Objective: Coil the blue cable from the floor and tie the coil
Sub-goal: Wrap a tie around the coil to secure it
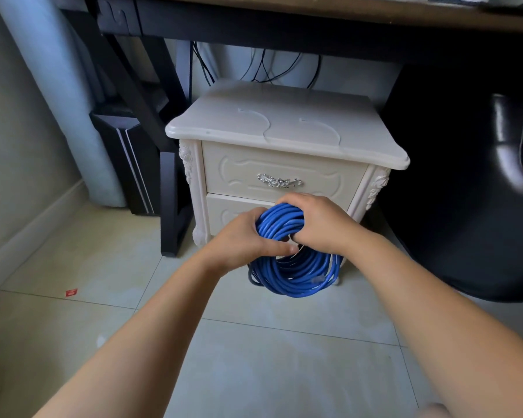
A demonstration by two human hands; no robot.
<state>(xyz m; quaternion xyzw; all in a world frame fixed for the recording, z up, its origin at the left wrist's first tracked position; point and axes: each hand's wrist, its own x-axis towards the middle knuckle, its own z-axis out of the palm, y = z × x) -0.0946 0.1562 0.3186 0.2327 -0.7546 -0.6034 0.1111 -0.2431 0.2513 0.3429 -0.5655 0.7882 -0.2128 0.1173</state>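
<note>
Both hands meet on the top of a coil of thin blue round cable (295, 271), wound into many loops. The coil hangs upright in front of the lower drawer of a small cream-white carved bedside cabinet (284, 131). The left hand (243, 238) grips the bundle from the left, fingers curled behind the strands and thumb lying across the front. The right hand (322, 224) wraps over the same bundle from the right, fingers folded down round it. The two hands are touching or nearly so. The lower arc of the coil hangs below them over the floor; it looks lifted clear of the tiles, though the angle makes that hard to confirm.

The floor is pale glossy square tile (254, 366) with thin dark grout lines, and a small red scrap (71, 292) lies on it well to the left. The cabinet's upper drawer carries an ornate silver metal handle (279, 181). Above it runs a dark wooden desk (314, 22), with thin black wires (266, 67) hanging behind the cabinet. Left of the cabinet, a black desk leg (169, 206) stands just beside it, then a black box-shaped case with pale stripes (133, 164), and a long pale blue curtain (58, 86) falls to the floor against a grey wall. A shiny black chair (480, 206) fills the right side.
</note>
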